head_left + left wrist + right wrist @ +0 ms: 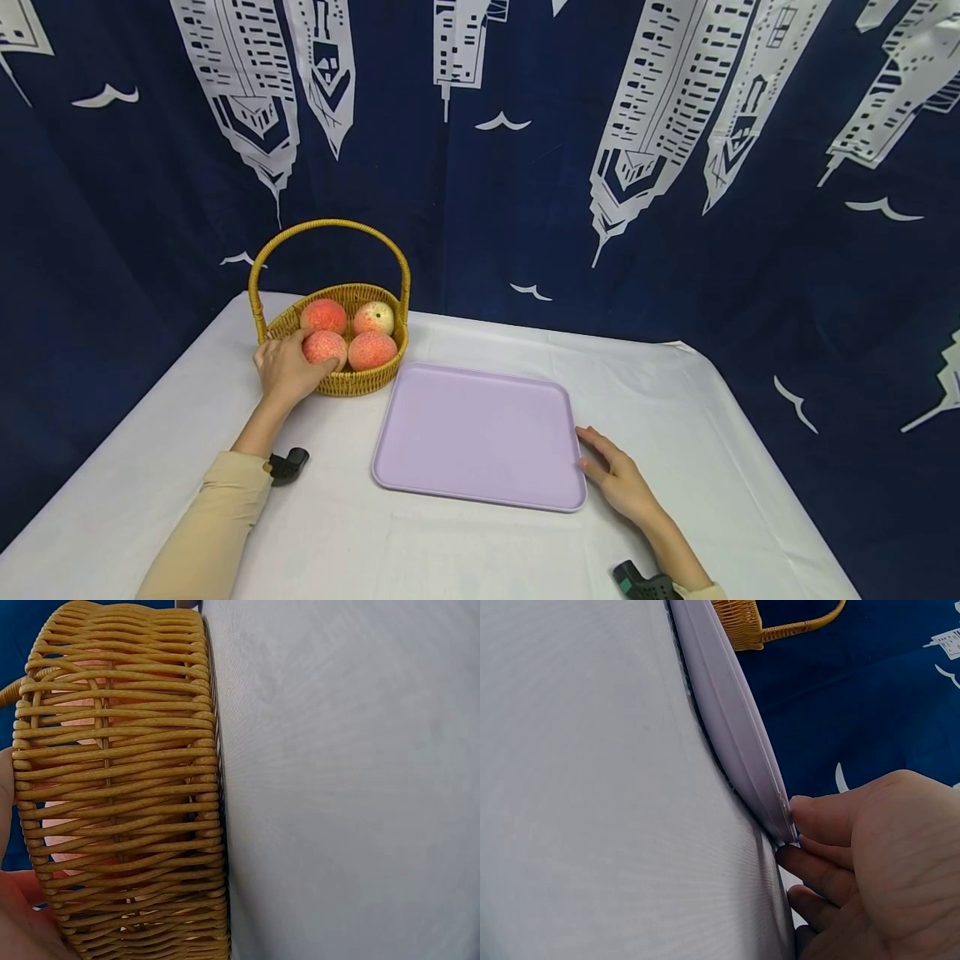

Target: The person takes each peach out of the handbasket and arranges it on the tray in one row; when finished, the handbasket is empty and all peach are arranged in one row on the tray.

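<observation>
A wicker basket (352, 383) with a tall arched handle stands at the back left and holds several red-and-yellow peaches. My left hand (288, 367) reaches over its front-left rim. Its thumb and fingers grip the front-left peach (325, 347) from two sides; the peach still sits among the others. Through the weave (120, 772) in the left wrist view, pink fruit shows. A flat lilac tray (480, 437) lies on the table to the right of the basket. My right hand (618, 479) rests beside it, fingers loosely extended, with thumb and fingertips touching the tray's right edge.
A white cloth (480, 550) covers the table. Behind it hangs a dark blue curtain (480, 208) with white building prints. The basket's handle (330, 223) arches above the fruit, and its right side stands close to the tray's back-left corner.
</observation>
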Demonstrator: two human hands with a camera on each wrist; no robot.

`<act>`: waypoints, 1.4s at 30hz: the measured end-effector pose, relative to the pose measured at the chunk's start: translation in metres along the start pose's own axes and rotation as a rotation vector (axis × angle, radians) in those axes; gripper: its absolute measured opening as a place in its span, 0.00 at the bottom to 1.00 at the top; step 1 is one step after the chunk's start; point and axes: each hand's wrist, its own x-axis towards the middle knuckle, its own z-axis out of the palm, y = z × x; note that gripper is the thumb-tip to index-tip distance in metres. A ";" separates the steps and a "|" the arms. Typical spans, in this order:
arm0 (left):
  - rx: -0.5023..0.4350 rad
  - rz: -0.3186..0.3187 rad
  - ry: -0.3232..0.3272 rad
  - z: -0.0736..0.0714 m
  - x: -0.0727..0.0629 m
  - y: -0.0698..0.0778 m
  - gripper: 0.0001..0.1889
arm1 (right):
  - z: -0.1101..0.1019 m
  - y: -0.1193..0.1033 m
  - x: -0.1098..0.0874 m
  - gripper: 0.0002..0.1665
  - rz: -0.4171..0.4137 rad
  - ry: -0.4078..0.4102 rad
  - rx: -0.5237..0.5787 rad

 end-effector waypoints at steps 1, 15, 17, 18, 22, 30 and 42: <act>-0.005 0.001 0.006 0.000 0.000 0.000 0.37 | 0.000 0.000 0.000 0.29 0.000 0.000 0.000; -0.215 0.016 0.132 -0.010 0.002 0.012 0.37 | 0.000 -0.001 0.000 0.29 0.011 -0.008 -0.017; -0.242 0.031 0.130 -0.014 0.001 0.017 0.37 | -0.001 -0.001 0.000 0.29 0.010 -0.008 -0.020; -0.259 0.037 0.126 -0.015 0.001 0.020 0.37 | -0.001 -0.002 0.000 0.29 0.011 -0.008 -0.020; -0.312 0.035 0.098 -0.020 -0.004 0.035 0.36 | -0.001 -0.001 0.001 0.29 0.014 -0.010 -0.022; -0.344 0.048 -0.031 -0.009 -0.018 0.067 0.36 | -0.001 -0.002 0.001 0.29 0.019 -0.015 -0.020; -0.509 0.153 -0.191 0.044 -0.040 0.140 0.34 | -0.001 -0.002 0.001 0.29 0.017 -0.010 -0.022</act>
